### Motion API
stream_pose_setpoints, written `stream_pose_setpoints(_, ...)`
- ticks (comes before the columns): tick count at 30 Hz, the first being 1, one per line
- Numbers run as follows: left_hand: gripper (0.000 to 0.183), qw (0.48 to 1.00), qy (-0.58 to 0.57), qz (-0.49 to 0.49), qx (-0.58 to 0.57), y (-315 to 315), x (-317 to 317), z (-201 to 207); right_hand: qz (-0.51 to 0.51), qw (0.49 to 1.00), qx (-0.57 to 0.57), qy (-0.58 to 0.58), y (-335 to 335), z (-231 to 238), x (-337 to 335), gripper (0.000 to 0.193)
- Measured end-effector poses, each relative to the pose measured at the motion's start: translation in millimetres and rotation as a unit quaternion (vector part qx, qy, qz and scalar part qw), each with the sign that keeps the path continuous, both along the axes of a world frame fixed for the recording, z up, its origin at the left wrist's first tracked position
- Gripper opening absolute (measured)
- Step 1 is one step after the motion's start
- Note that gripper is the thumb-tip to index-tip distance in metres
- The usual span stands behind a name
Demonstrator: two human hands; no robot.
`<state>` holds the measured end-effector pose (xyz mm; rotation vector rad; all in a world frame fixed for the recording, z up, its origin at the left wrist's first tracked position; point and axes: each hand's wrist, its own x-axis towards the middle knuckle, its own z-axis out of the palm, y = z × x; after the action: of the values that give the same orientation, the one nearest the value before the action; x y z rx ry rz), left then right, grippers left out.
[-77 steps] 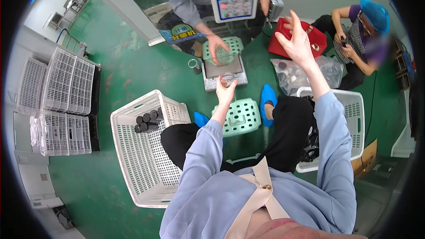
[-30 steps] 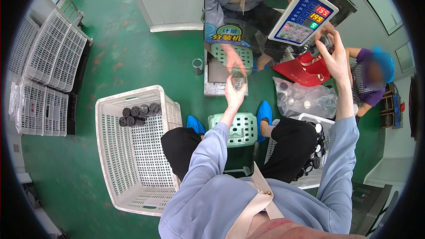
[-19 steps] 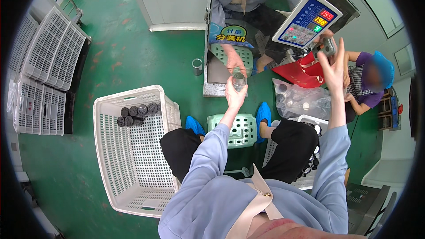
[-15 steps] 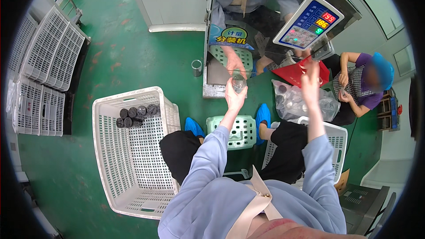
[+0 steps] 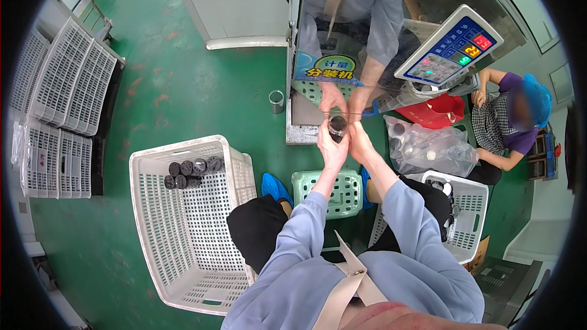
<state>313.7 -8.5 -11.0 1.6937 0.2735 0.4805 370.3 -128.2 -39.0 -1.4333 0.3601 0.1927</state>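
A: Hands first. How many, and how placed?

B: Two. One clear jar (image 5: 337, 124), dark inside, is gripped in the left hand (image 5: 332, 146), fingers curled around its wall. The right hand (image 5: 361, 143) is held close at the jar's right side; whether anything is pinched by it cannot be told.

A: Jar's position?

B: Held up just beside the right front of one metal base (image 5: 301, 134), before one reflective panel (image 5: 333, 40). Both hands are mirrored there.

A: Nearby?

B: One clear jar (image 5: 276, 101) is seen upright on the floor, left of the base. One green perforated stool (image 5: 343, 195) is placed below the hands.

A: Farther out?

B: Two white crates. In the left crate (image 5: 208, 232), at least six dark cylindrical containers (image 5: 199, 165) are grouped at the far end. In the right crate (image 5: 471, 186), an uncountable few are partly hidden by a knee. Beyond: one plastic bag (image 5: 413, 154), one red bag (image 5: 437, 113), one lit display (image 5: 449, 46), one seated co-worker (image 5: 520, 110).
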Motion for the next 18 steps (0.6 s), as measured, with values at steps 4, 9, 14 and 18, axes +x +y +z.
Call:
stream_pose_setpoints(4, 0.080, 0.999, 0.004, 0.025, -0.020, 25.6, -8.2, -18.9, -0.160, 0.956, 0.228, 0.094, 20.0, 48.1, 7.0, 0.072)
stream_pose_setpoints(9, 0.078, 0.999, -0.010, -0.002, -0.032, 6.3, 1.4, 3.2, 0.047, 0.991, 0.114, -0.055, -5.7, 5.2, 0.7, 0.072)
stream_pose_setpoints(14, 0.076, 1.000, -0.013, 0.016, -0.018, 15.0, -2.9, -6.8, -0.086, 0.989, 0.096, 0.073, 17.6, 13.3, 2.1, 0.081)
stream_pose_setpoints(18, 0.076, 1.000, -0.025, 0.005, -0.009, 0.0, 4.2, -5.9, -0.062, 0.998, -0.021, -0.007, -15.4, -8.5, 7.8, 0.086)
